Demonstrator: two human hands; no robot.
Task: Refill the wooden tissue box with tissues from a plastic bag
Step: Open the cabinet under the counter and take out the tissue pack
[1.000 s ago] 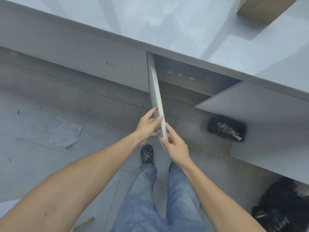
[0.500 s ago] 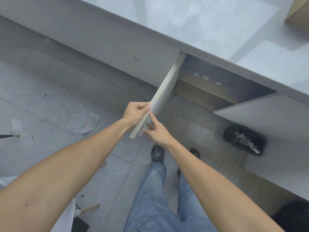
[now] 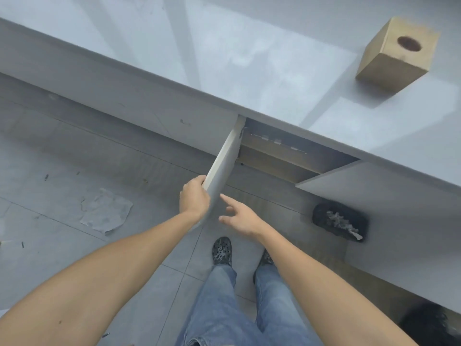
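The wooden tissue box [image 3: 394, 54], a cube with a round hole in its top, stands on the grey countertop [image 3: 224, 51] at the upper right. Below the counter, my left hand [image 3: 194, 198] grips the free edge of the left cabinet door [image 3: 223, 168], which is swung outward. My right hand [image 3: 238, 216] hovers just right of that door, fingers spread and touching nothing. The cabinet opening [image 3: 287, 156] behind the door looks dark, and no plastic bag of tissues is visible in it.
The right cabinet door [image 3: 389, 196] also stands open. A black object with white scraps [image 3: 339, 222] lies on the floor beneath it, and a dark bag [image 3: 431, 325] sits at the bottom right. A crumpled paper [image 3: 106, 213] lies on the tiled floor at left.
The left door has swung further open to the left in my left hand. My right hand has let go of the door edge and opened. The view shifted, bringing the tissue box into sight.
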